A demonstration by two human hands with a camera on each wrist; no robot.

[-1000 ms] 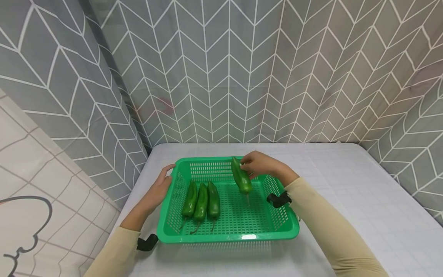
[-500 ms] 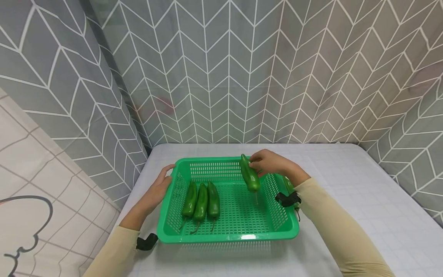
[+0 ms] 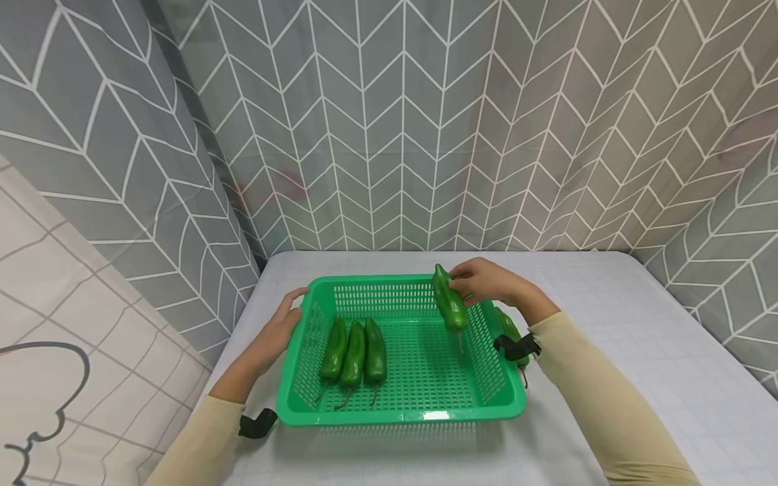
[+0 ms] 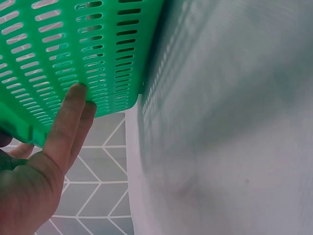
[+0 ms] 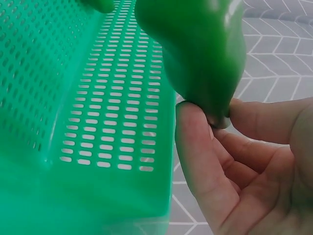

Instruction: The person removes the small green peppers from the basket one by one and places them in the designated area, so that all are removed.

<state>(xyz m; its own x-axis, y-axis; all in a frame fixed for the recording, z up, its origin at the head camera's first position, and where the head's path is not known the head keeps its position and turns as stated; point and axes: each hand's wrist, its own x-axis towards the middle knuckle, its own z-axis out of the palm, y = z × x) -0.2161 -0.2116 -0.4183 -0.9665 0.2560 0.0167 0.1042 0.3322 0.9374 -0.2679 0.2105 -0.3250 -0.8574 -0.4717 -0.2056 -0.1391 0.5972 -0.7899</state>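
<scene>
My right hand [image 3: 489, 280] pinches a long green chili pepper [image 3: 451, 304] near its pointed tip. This pepper hangs tilted over the right part of the green basket [image 3: 401, 415], its stem pointing down. In the right wrist view thumb and fingers [image 5: 193, 132] close on the tapered end, beside the basket rim. Three more chili peppers [image 3: 352, 358] lie side by side in the basket's left half, stems toward me. My left hand [image 3: 279, 331] rests at the left rim; in the left wrist view two straight fingers [image 4: 68, 117] press the slotted outer wall.
Another green chili pepper [image 3: 509, 327] lies outside the basket's right side, partly behind the right wrist's black strap [image 3: 516, 347]. The basket stands on a white-covered table [image 3: 626, 324], with a grey patterned curtain [image 3: 389, 135] behind it.
The right hand has moved right and slightly up with its chili pepper, toward the right rim. The pepper outside the basket shows more as the forearm shifts. The left hand stays put.
</scene>
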